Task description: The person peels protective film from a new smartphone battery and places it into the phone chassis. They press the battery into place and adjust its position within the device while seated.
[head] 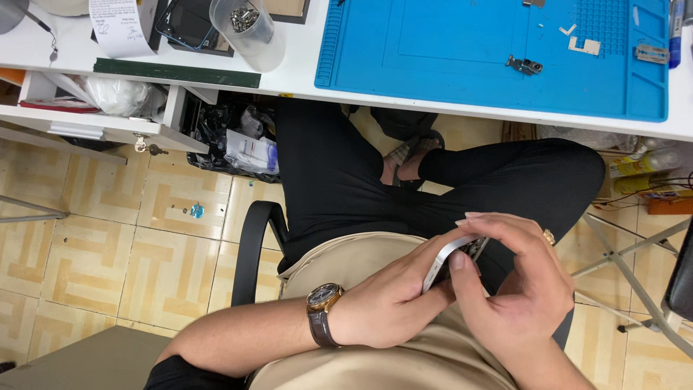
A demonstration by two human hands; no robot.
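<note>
The blue silicone work mat (462,65) covers most of the white desk (303,68) ahead, bearing a small metal bracket (525,66), pale plastic bits (583,45) and a razor blade (652,53) near its right edge. Below the desk, over the person's lap, the left hand (393,307) wraps around the lower end of an opened smartphone (453,260), its thumb pressed on the silver edge, while the right hand (516,289) curls over the upper end, fingers closed on the frame. To do this grip well, I judge both hands should squeeze only the metal rim and keep the phone low over the lap, so a slip costs little. On the desk's left, a white paper slip (115,27) with print hangs over the edge beside a clear plastic cup (249,32) of small metal parts. Under the desk, a white packet (253,153) with a blue label lies on a black bag (216,137). An open drawer (94,108) holds a crumpled white bag (119,95).
</note>
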